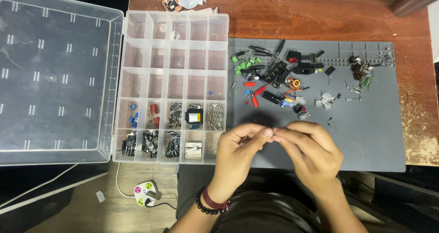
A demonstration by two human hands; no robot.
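Note:
My left hand (238, 154) and my right hand (312, 151) meet fingertip to fingertip over the near edge of a grey work mat (366, 137). Together they pinch a very small part that the fingers hide almost wholly. A dark bead bracelet and a maroon band sit on my left wrist. A pile of small electronic parts (279, 80) lies further back on the mat: green terminal blocks, black connectors, red pieces, wired bits.
A clear compartment box (176, 54) stands left of the mat, its lid (55, 73) folded open; the lower compartments hold small components. More loose parts (361, 70) lie at the mat's back right. A power strip (145, 192) sits on the floor below the wooden table (320, 13).

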